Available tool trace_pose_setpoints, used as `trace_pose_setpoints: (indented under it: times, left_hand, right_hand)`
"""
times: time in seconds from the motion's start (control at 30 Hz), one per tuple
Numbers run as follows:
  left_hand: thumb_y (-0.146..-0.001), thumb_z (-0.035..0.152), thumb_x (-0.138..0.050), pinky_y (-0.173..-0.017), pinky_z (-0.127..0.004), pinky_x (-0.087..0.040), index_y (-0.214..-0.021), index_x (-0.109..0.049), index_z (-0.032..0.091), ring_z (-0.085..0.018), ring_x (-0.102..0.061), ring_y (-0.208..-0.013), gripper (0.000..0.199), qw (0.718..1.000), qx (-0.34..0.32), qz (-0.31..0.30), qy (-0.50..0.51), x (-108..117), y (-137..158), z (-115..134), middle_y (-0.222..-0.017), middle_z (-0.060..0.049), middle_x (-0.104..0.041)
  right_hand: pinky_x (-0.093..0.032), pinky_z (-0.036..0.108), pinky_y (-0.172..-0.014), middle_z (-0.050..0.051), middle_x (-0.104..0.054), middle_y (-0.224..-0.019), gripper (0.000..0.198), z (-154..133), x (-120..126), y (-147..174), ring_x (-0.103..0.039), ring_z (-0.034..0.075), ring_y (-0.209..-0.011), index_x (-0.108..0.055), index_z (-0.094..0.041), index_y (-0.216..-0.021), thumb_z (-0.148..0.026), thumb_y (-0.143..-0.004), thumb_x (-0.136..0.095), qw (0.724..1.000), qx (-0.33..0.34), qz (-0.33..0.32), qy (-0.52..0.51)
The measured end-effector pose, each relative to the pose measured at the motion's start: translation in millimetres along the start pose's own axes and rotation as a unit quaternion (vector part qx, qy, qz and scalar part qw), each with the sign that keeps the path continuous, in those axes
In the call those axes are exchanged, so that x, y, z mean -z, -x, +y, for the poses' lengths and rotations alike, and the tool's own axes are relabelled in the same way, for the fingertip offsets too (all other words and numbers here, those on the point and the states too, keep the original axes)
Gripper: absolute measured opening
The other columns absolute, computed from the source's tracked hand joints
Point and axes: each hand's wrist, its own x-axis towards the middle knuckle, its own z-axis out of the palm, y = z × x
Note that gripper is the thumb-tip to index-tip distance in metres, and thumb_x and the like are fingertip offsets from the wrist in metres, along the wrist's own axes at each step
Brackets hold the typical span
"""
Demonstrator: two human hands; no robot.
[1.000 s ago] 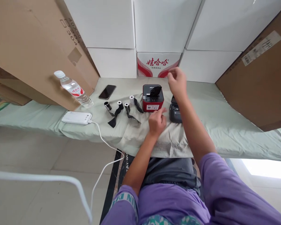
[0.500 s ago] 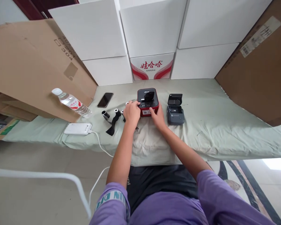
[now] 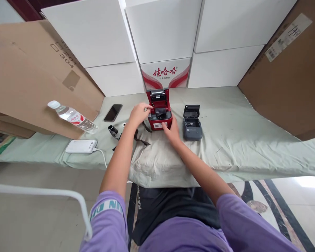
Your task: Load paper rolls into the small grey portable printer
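The right hand [image 3: 173, 131], thumb forward, keeps its grip on a boxy red-and-black printer [image 3: 154, 125] on the cloth-covered desk [image 3: 231, 140]. The left hand [image 3: 139, 114] curls beside its raised lid [image 3: 158, 95], grip unclear. Inside sits something black [image 3: 161, 112].
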Motion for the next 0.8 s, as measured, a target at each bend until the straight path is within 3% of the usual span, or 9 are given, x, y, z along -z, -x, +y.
trace_pose_setpoints:
  times: [0.2,0.4,0.63,0.8]
  left_hand:
    - [-0.089,0.022,-0.063,-0.094,-0.033,-0.052,-0.123,-0.080,0.031,-0.027,-0.070,-0.113,0.040,0.969,-0.072,-0.162,-0.171,-1,-72,7,-0.122,-0.003,-0.079]
    - [-0.083,0.032,-0.071,-0.094,-0.031,-0.051,-0.126,-0.077,0.039,-0.027,-0.070,-0.111,0.044,0.932,-0.066,-0.261,-0.243,-4,-84,25,-0.119,-0.001,-0.080]
    - [-0.075,0.019,-0.070,-0.094,-0.033,-0.051,-0.112,-0.083,0.034,-0.029,-0.071,-0.107,0.042,0.939,-0.061,-0.258,-0.217,-5,-78,29,-0.114,-0.004,-0.080]
    - [-0.079,0.032,-0.075,-0.097,-0.030,-0.051,-0.130,-0.075,0.024,-0.025,-0.070,-0.108,0.051,0.973,-0.073,-0.207,-0.077,20,-68,20,-0.117,-0.006,-0.077]
  right_hand:
    - [-0.041,0.054,-0.120,0.019,-0.054,-0.150,0.074,-3,0,0,-0.051,0.034,-0.141,-0.041,-0.020,-0.151,-0.059,-0.091,-0.060,1.000,0.001,0.000,0.018]
    - [-0.039,0.055,-0.122,0.019,-0.052,-0.153,0.076,-5,1,1,-0.048,0.034,-0.143,-0.039,-0.020,-0.153,-0.060,-0.092,-0.058,1.000,-0.001,-0.015,0.014]
    - [-0.038,0.053,-0.123,0.020,-0.051,-0.153,0.077,-5,3,0,-0.048,0.033,-0.144,-0.039,-0.018,-0.153,-0.062,-0.093,-0.058,1.000,0.003,-0.017,0.024]
    - [-0.038,0.054,-0.123,0.020,-0.050,-0.154,0.074,-2,1,0,-0.047,0.032,-0.146,-0.040,-0.019,-0.152,-0.060,-0.093,-0.057,1.000,0.012,-0.019,0.017]
